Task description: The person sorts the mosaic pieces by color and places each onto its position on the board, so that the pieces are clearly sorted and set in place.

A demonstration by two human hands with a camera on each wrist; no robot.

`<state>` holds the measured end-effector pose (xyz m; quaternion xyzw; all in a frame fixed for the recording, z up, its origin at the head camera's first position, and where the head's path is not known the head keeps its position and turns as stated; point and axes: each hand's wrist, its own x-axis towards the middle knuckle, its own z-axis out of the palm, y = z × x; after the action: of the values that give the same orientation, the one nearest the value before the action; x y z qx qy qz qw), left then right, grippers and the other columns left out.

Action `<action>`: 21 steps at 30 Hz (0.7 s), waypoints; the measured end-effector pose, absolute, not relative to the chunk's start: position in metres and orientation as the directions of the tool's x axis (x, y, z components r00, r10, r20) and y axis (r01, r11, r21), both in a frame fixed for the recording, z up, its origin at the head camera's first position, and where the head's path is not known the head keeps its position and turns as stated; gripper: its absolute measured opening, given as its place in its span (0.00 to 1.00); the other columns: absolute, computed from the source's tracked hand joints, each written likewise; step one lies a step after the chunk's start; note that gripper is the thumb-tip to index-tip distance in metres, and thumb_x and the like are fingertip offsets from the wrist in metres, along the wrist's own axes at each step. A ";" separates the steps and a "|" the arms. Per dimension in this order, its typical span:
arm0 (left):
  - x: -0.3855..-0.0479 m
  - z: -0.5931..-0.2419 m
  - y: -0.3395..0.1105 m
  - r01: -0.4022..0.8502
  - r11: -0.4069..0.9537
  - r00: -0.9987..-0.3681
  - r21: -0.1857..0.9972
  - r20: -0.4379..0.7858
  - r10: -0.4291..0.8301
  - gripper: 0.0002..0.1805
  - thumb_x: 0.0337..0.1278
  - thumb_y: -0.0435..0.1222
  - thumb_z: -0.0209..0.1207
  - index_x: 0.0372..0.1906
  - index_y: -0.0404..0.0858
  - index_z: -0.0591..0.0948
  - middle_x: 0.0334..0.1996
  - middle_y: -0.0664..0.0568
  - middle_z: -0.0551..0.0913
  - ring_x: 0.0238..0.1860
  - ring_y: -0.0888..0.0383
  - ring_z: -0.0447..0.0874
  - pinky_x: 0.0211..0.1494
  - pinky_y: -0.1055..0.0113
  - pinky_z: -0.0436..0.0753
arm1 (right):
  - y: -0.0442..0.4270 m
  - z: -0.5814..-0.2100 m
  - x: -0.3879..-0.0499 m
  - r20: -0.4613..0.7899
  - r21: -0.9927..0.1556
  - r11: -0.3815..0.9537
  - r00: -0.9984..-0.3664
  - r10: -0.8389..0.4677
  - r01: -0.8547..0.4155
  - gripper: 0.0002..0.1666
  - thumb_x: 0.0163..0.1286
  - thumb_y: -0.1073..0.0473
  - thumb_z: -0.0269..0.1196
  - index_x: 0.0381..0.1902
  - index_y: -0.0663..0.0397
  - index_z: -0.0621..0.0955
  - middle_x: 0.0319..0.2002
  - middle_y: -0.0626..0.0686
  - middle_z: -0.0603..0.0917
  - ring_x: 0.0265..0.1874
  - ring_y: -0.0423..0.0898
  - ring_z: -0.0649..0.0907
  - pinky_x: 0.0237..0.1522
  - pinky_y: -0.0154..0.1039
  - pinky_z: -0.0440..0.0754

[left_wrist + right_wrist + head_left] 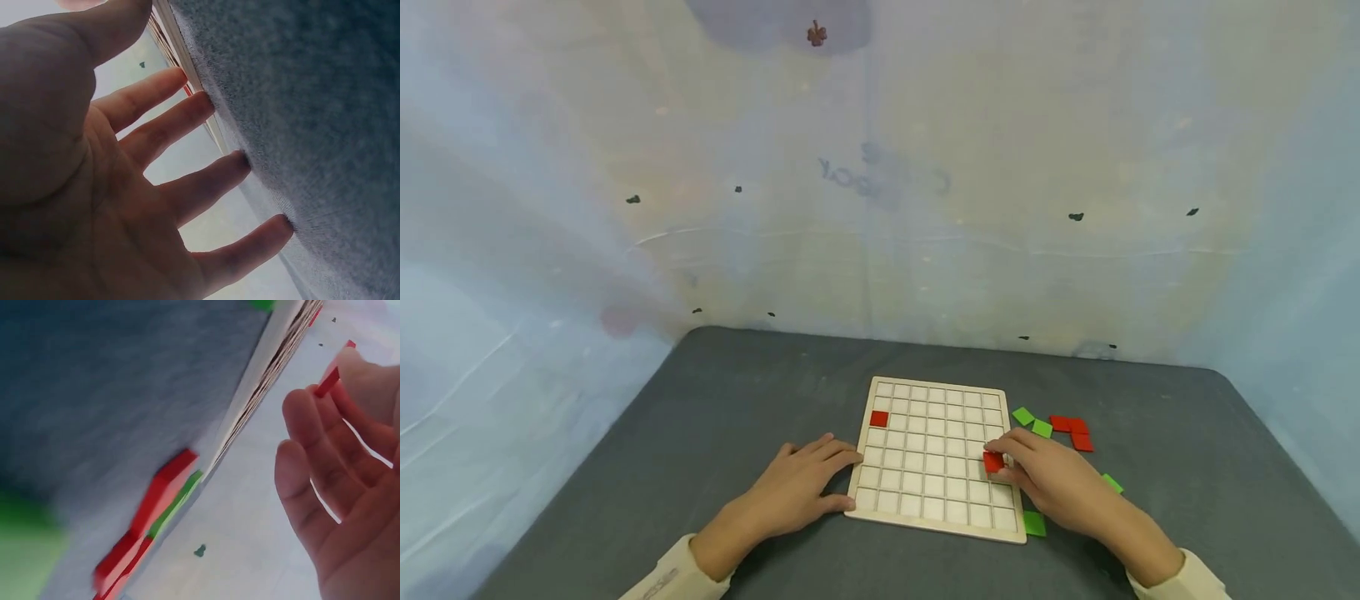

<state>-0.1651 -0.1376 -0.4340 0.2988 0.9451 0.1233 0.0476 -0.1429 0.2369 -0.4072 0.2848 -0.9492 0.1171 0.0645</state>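
A pale wooden grid board [936, 537] lies on the dark table, with one red square tile [879, 418] in a cell near its upper left. Between thumb and fingers my right hand [1052, 483] pinches another red square tile [993, 462], held over the right side of the board. The right wrist view shows this pinched tile [334, 372] lifted off the board. My left hand [797, 483] rests at the board's left edge, fingers spread and fairly straight, fingertips and thumb touching the rim; it holds nothing.
Right of the board lie several loose tiles: a cluster of red tiles [1081, 442], green tiles [1023, 416] near the upper right corner, a green tile [1034, 524] by the lower right corner, and a green tile [1112, 482] partly behind the right wrist. A pale patterned curtain [925, 275] surrounds the table [760, 367].
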 end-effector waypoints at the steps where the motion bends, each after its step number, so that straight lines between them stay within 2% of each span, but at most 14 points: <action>1: -0.165 -0.434 -0.138 0.556 0.790 -0.816 0.258 -0.015 0.579 0.32 0.58 0.60 0.62 0.67 0.56 0.74 0.68 0.60 0.73 0.74 0.47 0.66 0.61 0.34 0.68 | 0.235 -0.407 -0.145 0.188 -0.186 0.809 -0.829 -0.527 -0.557 0.17 0.69 0.53 0.66 0.55 0.42 0.81 0.48 0.41 0.81 0.33 0.29 0.76 0.34 0.31 0.78; 10: -0.166 -0.429 -0.134 0.554 0.795 -0.818 0.250 -0.019 0.576 0.32 0.58 0.59 0.62 0.67 0.56 0.74 0.68 0.60 0.73 0.74 0.47 0.65 0.62 0.34 0.68 | 0.219 -0.405 -0.167 0.254 -0.185 0.753 -0.771 -0.584 -0.631 0.17 0.68 0.54 0.67 0.55 0.43 0.81 0.47 0.42 0.82 0.34 0.31 0.78 0.35 0.31 0.79; 21: -0.164 -0.433 -0.137 0.566 0.777 -0.811 0.276 0.016 0.585 0.32 0.57 0.58 0.63 0.66 0.56 0.75 0.67 0.59 0.74 0.73 0.46 0.68 0.59 0.35 0.69 | 0.201 -0.403 -0.186 0.257 -0.248 0.712 -0.753 -0.605 -0.657 0.17 0.69 0.57 0.66 0.56 0.45 0.81 0.49 0.43 0.82 0.33 0.31 0.77 0.34 0.29 0.77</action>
<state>-0.1641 -0.1370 -0.4329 0.3054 0.9419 0.1351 0.0354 -0.1864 0.2007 -0.4034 0.3421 -0.9219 0.1638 0.0787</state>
